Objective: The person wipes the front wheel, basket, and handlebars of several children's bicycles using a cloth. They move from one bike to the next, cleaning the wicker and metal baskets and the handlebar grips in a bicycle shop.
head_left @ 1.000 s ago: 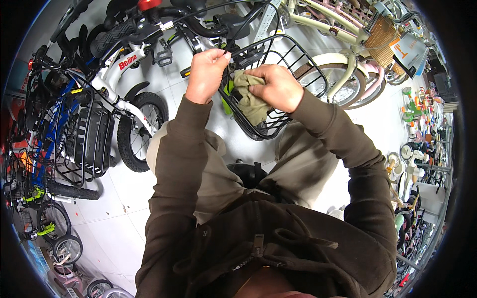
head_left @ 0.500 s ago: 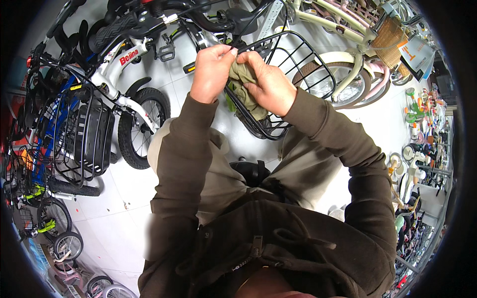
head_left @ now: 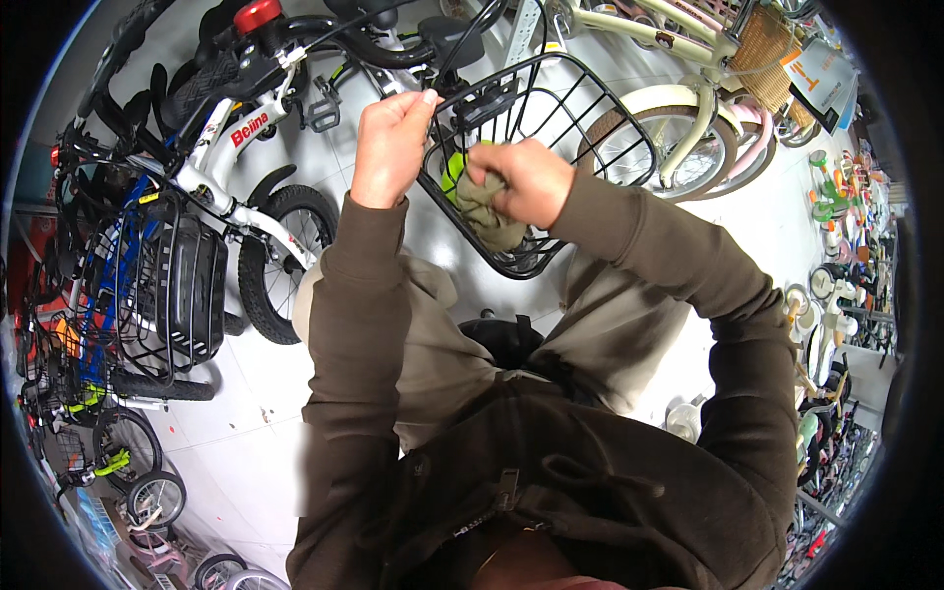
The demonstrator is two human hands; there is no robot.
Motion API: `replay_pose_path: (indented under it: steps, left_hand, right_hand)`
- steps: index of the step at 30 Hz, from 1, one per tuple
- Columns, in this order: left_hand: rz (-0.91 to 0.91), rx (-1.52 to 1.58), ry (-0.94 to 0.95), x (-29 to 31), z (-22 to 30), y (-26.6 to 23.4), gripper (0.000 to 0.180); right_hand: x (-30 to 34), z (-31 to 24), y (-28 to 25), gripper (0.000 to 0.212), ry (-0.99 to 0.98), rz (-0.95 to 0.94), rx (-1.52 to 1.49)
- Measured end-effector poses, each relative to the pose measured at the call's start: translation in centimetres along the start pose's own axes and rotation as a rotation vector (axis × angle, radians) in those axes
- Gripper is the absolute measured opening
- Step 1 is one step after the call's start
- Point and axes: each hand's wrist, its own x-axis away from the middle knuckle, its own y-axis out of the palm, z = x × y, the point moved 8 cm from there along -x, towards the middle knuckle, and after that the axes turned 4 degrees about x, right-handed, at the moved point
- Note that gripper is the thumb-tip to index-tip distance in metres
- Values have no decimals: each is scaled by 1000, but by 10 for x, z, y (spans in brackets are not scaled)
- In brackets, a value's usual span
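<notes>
A black wire bicycle basket (head_left: 644, 138) is in front of me, its near end just beyond my knees. My left hand (head_left: 388, 147) is closed at the basket's far left corner, thumb on top, gripping the rim there. Inside the left side of the basket, my right hand (head_left: 531, 182) pinches a crumpled olive-green cloth (head_left: 494, 218). The cloth bunches below my fingers against the basket's left wall. Part of a bright green thing (head_left: 452, 172) shows beside the cloth, too covered to name.
Handlebars with a red bell (head_left: 258, 15) and a white bicycle frame (head_left: 221, 147) stand to the left. A cream bicycle (head_left: 678, 103) with a woven basket (head_left: 762, 54) is at the far right. More bicycles line the left edge; shelves of small wheeled items fill the right.
My left hand has come off the cloth and shifted left to the basket's corner. My right hand has moved slightly nearer me, lower into the basket, with the cloth.
</notes>
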Motion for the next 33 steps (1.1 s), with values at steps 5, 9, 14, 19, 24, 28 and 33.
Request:
replay_pose_path:
  steps: [5, 9, 14, 19, 24, 28, 33]
  left_hand:
    - [-44, 68, 33, -4, -7, 4, 24]
    - [24, -96, 126, -5, -3, -2, 24]
    - [36, -161, 166, -4, 3, -6, 24]
    - [33, -187, 150, -6, 3, -7, 24]
    - [60, -118, 79, -4, -2, -12, 24]
    - [48, 29, 0, -2, -5, -5, 23]
    - [65, 179, -87, 4, -5, 2, 22]
  right_hand:
    - [-8, -25, -8, 28, -245, 195, 35]
    - [-16, -21, 19, 40, -166, 15, 216]
    - [-21, -13, 26, 37, -117, -155, -45]
    - [-7, -1, 13, 31, -28, -270, -296]
    - [65, 19, -116, 33, 2, 269, -509]
    - [152, 60, -198, 49, -195, 724, -1235]
    - [203, 157, -159, 37, -122, 974, -777]
